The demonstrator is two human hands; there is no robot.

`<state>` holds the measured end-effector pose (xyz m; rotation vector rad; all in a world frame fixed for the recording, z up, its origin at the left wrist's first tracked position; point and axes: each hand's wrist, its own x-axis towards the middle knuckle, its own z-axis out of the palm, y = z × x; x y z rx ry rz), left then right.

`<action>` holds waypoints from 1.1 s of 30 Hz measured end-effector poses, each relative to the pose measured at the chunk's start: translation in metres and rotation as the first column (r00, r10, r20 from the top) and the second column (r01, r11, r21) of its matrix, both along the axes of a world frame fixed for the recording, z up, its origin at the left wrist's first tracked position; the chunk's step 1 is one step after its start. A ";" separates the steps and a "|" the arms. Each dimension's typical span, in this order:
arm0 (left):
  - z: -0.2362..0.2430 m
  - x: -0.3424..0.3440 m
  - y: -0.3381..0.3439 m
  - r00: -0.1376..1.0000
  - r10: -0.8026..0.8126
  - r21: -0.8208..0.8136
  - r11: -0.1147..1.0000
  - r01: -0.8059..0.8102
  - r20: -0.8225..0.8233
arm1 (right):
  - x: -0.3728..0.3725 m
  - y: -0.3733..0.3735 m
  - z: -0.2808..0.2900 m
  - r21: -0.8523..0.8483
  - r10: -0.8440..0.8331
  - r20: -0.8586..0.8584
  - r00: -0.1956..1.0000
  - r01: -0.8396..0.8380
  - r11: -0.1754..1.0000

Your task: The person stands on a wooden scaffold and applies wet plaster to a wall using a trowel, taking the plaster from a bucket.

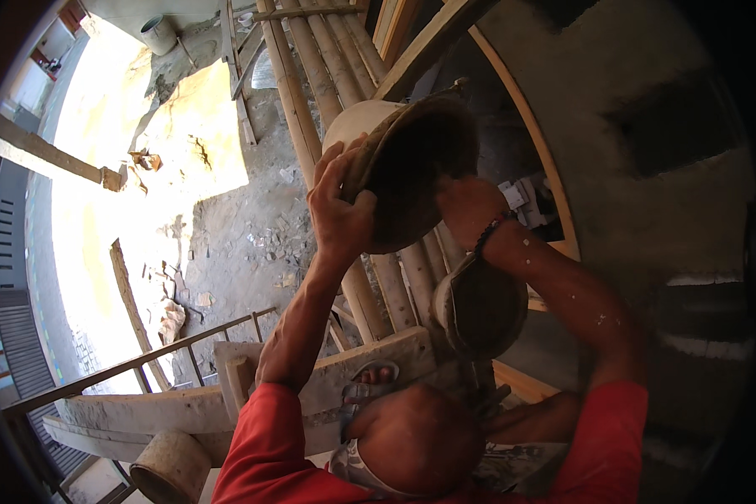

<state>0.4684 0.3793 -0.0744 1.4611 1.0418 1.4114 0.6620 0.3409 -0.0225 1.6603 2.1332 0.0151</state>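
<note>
A cement-smeared bucket [363, 119] is tilted up in front of me, its dark mouth turned toward me and the right. My left hand [342, 204] grips its rim at the left side, thumb on the inner edge and fingers round the outside. At the right side of the mouth, my right hand [470, 208] is closed and reaches to the opening; the shadow inside hides what it may hold. Just below that forearm stands a second, smaller grey-crusted bucket [482, 311]. What either bucket contains is too dark to see.
Bamboo poles [401, 290] form the scaffold platform under the buckets. A thick plank [319, 386] crosses nearer my body, by my sandalled foot [375, 374]. Another bucket [172, 464] is at lower left. Rubble-strewn ground [252, 210] lies below left; a plastered wall [647, 235] rises right.
</note>
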 end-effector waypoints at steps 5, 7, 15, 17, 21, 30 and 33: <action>0.021 -0.017 -0.004 0.993 -0.081 0.100 0.991 0.089 -0.081 | 0.011 0.011 0.022 -0.260 -0.050 -0.273 0.961 -0.024 0.965; 0.026 -0.019 -0.006 0.983 -0.129 0.155 0.977 0.149 -0.130 | 0.021 0.006 0.011 -0.222 -0.081 -0.470 0.879 -0.029 0.975; 0.031 -0.020 -0.016 0.970 -0.143 0.154 0.972 0.175 -0.198 | 0.026 -0.031 -0.031 -0.365 -0.354 -0.791 0.499 0.080 0.927; 0.031 -0.020 -0.017 0.970 -0.136 0.144 0.975 0.167 -0.200 | 0.014 -0.037 -0.023 -0.561 -0.571 -0.717 0.400 0.157 0.813; 0.031 -0.019 -0.020 0.969 -0.124 0.144 0.977 0.156 -0.212 | 0.006 -0.044 -0.035 -0.666 -0.674 -0.729 0.120 0.107 0.739; 0.001 -0.004 -0.018 1.000 0.003 -0.050 0.999 -0.003 0.005 | -0.003 -0.051 -0.056 -0.772 -0.780 -0.391 -0.488 -0.287 0.567; 0.010 -0.005 -0.016 0.989 0.090 -0.229 0.971 -0.061 0.118 | -0.003 -0.062 -0.053 -0.744 -0.737 -0.362 -0.571 -0.299 0.597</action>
